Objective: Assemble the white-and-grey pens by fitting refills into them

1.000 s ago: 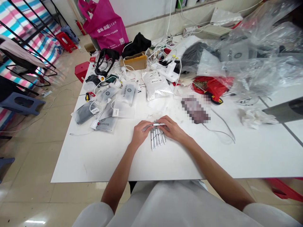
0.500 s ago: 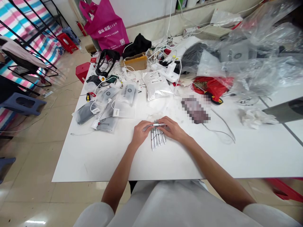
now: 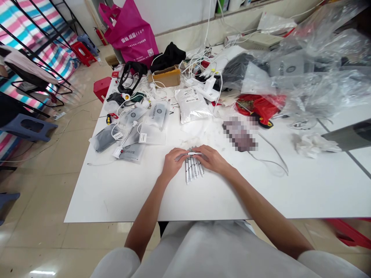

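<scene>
A white and grey pen (image 3: 192, 153) lies crosswise between my two hands, just above a row of similar pens. My left hand (image 3: 173, 161) pinches its left end between thumb and fingers. At the other end, my right hand (image 3: 212, 157) is closed on it in the same way. Beneath, several white and silver pens (image 3: 190, 173) lie side by side on the white table (image 3: 130, 197), pointing toward me. Their far ends are partly covered by my fingers and the held pen.
Grey packaged pouches (image 3: 131, 133) and cables lie to the left. A white plastic parcel (image 3: 193, 106) sits beyond my hands, a pixelated object (image 3: 240, 133) to its right. Clear plastic bags (image 3: 313, 81) pile up at the back right, and a magenta bag (image 3: 133, 34) stands behind.
My right fingers have lowered slightly over the pen. Both hands keep their hold, and the row of pens stays in place.
</scene>
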Tool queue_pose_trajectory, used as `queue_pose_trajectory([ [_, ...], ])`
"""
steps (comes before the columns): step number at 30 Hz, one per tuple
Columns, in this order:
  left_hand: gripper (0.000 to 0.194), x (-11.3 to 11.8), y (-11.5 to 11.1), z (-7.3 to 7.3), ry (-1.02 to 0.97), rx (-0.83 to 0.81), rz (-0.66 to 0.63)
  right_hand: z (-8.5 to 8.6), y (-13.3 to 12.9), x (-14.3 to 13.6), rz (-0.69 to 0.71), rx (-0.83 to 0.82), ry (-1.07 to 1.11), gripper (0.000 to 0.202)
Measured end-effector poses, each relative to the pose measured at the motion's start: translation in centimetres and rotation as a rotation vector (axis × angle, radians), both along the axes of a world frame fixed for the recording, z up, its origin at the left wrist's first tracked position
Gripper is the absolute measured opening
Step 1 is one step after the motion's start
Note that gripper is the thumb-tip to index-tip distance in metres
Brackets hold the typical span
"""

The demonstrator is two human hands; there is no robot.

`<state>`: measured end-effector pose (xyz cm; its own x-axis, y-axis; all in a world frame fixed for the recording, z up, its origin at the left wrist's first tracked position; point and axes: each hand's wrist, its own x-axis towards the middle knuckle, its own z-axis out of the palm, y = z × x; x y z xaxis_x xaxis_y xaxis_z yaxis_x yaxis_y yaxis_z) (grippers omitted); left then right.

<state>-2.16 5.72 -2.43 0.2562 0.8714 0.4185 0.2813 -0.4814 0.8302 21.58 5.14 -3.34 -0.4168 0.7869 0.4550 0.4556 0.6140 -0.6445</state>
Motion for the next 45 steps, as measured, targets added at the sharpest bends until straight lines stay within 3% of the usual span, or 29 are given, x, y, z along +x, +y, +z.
queue_pose_trajectory([
  [5, 0.033, 0.0, -0.1, 0.5, -0.012, -0.074, 0.09, 0.0, 0.2, -0.1, 0.003, 0.046, 0.022, 0.023],
  [8, 0.023, -0.1, 0.1, 0.8, -0.032, -0.174, 0.153, 0.1, 0.2, 0.0, -0.009, 0.065, 0.037, 0.023],
  [14, 0.023, -0.3, 0.3, 0.9, -0.079, -0.177, 0.112, 0.0, 0.3, 0.0, -0.046, 0.091, -0.003, 0.023],
  [19, 0.026, -0.4, 0.5, 0.4, -0.199, -0.327, 0.194, 0.0, 0.4, 0.0, -0.093, 0.085, 0.019, 0.023],
  [25, 0.026, -0.7, 0.8, 0.0, -0.237, -0.338, 0.18, 0.5, 0.2, 0.1, -0.07, -0.098, 0.106, 0.027],
  [28, 0.026, -0.6, 0.7, 0.1, -0.252, -0.332, 0.175, 0.7, 0.0, 0.1, -0.115, -0.285, 0.245, 0.029],
  [31, 0.029, -0.4, 0.6, 0.3, -0.259, -0.329, 0.164, 0.8, 0.1, 0.0, -0.207, -0.453, 0.522, 0.03],
  [36, 0.032, -0.3, 0.5, 0.6, -0.267, -0.343, 0.142, 0.9, 1.3, 0.3, -0.266, -0.479, 0.92, 0.04],
  [45, 0.033, -0.2, 0.4, 1.3, -0.267, -0.344, 0.193, 2.6, 2.1, 2.2, -0.107, -0.751, 1.355, 0.035],
])
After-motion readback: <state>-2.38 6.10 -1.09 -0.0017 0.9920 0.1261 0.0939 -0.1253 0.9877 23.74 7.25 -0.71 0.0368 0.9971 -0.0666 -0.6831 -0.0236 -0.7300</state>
